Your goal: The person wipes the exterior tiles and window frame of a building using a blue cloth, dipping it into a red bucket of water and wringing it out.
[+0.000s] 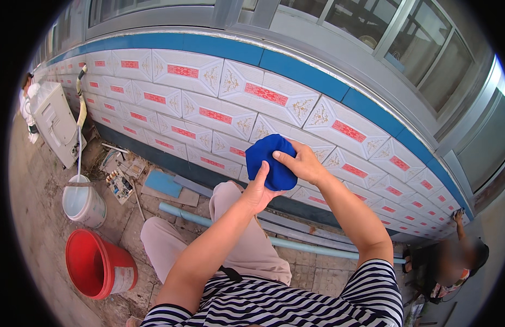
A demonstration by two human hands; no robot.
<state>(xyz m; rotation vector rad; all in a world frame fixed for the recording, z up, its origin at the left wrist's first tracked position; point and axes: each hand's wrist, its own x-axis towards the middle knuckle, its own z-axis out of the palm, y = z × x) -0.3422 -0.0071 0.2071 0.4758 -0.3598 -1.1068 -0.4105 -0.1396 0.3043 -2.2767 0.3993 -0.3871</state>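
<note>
A folded blue cloth (267,161) is held up in front of me between both hands. My left hand (258,192) grips its lower edge, thumb on top and fingers underneath. From the right, my right hand (301,159) presses its thumb onto the cloth, and its other fingers are hidden behind. Beyond the cloth stands a wall of white tiles with red panels (215,115) and gold ornament. The cloth appears apart from the wall.
To the left stand a red bucket (123,261) and a white bucket (93,208) with a drain hose (80,147). An air-conditioner outdoor unit (56,122), a circuit board (119,186) and long pipes (187,213) lie near the wall. One person (453,261) touches the wall at right; another (27,102) is far left.
</note>
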